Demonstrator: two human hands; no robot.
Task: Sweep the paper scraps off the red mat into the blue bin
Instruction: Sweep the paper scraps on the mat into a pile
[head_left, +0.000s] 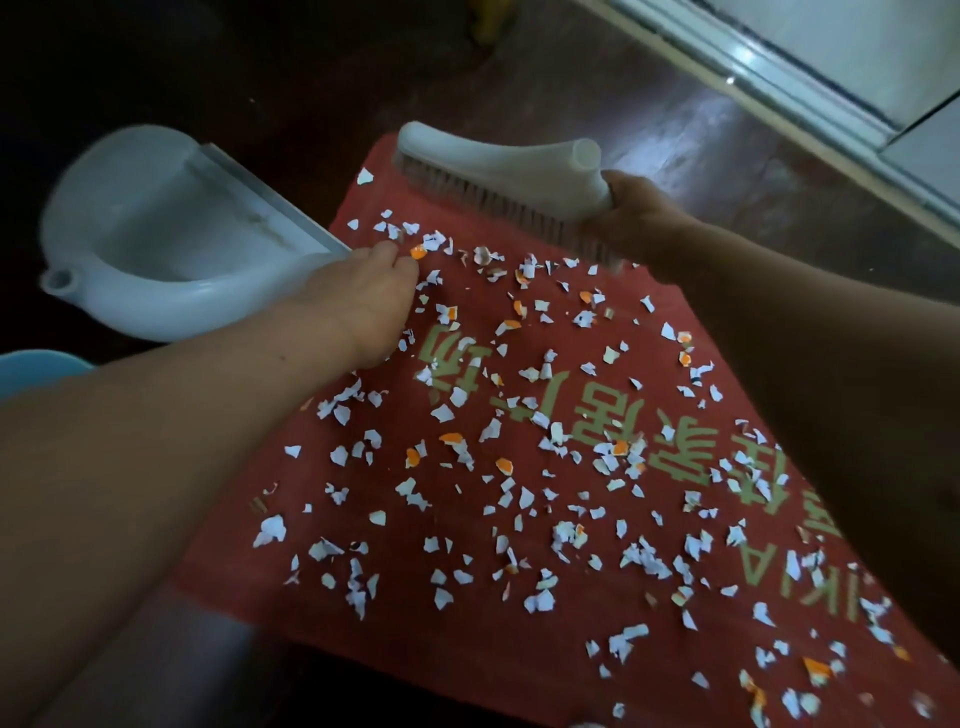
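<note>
My right grip (639, 218) clenches the brush (493, 161) at the far edge of the red mat (467, 649); my left grip (358, 306) lies by the dustpan (156, 223) — holding it or not, I cannot tell. The paper scraps (519, 493) cover the mat — a fast stroke may fling them past the dustpan, away from the blue bin (31, 369).

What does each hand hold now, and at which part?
The right hand grips the white brush at its handle end, beside the socket. The left hand touches a corner of the dustpan; a grip cannot be told.
</note>
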